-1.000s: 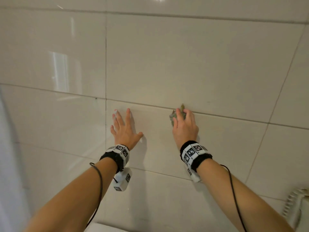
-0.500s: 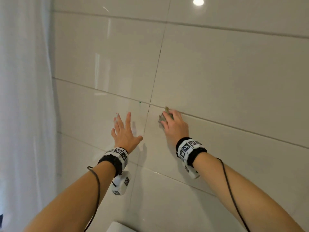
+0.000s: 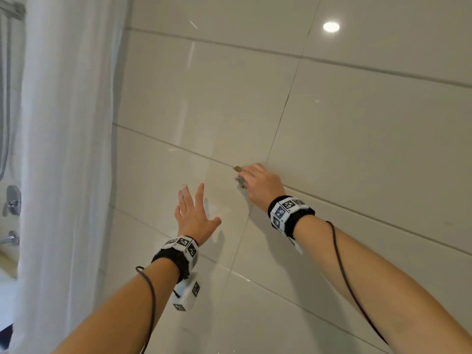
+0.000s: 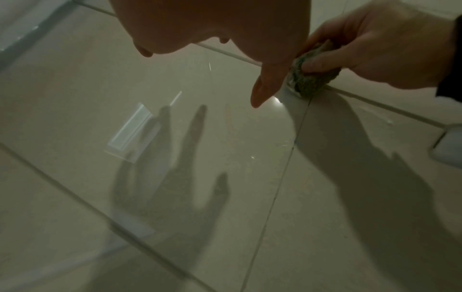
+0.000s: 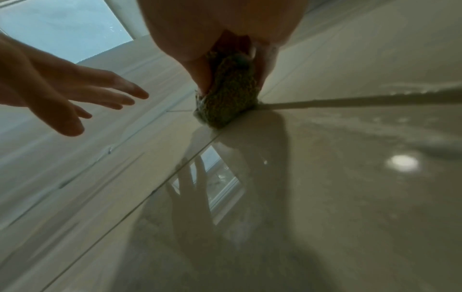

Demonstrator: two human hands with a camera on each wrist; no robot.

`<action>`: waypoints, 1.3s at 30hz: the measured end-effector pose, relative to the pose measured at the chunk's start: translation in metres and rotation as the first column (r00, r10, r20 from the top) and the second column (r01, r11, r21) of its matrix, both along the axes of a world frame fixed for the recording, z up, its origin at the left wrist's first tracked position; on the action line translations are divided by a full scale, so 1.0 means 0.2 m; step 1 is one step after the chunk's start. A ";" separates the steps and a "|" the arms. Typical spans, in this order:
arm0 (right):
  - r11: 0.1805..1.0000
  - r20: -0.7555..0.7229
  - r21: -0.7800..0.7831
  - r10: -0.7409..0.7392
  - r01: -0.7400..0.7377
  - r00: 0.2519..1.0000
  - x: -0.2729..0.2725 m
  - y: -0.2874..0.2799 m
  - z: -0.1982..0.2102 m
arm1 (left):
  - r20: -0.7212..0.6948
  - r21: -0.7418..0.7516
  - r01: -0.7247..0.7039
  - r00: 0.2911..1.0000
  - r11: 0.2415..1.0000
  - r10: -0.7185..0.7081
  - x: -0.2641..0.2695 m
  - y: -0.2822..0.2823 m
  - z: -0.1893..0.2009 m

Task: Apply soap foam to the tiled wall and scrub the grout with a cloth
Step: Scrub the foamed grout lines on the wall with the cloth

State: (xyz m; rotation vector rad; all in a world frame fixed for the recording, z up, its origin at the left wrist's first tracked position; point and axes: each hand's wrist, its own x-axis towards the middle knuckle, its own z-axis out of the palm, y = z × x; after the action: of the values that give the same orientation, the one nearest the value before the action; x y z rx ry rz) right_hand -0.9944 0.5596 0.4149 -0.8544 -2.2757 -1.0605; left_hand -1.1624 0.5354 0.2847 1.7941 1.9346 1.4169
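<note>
One cloth (image 5: 226, 94) bunched under right hand (image 3: 261, 183).

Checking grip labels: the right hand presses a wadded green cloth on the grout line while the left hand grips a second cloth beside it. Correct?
Not quite. The left hand holds nothing; its fingers are spread open, as the head view shows. The right hand does press the green cloth on the grout line.

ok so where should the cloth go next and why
Probably on leftward along the horizontal grout line. The right hand pinches the bunched green cloth right at the crossing with the vertical joint, and that stretch looks unscrubbed. The left hand is spread open below it, clear of the path.
</note>
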 end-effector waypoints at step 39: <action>0.952 0.141 -0.290 -0.056 0.095 0.988 0.18 -0.08 -0.17 | -0.026 0.014 0.069 0.997 0.997 -0.069 0.02 0.00 0.15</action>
State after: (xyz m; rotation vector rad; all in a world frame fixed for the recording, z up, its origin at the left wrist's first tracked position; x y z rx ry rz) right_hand -0.9583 0.5444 0.3801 -1.0241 -2.5750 -0.8396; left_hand -1.1578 0.5357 0.3151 1.8759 1.8595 1.3964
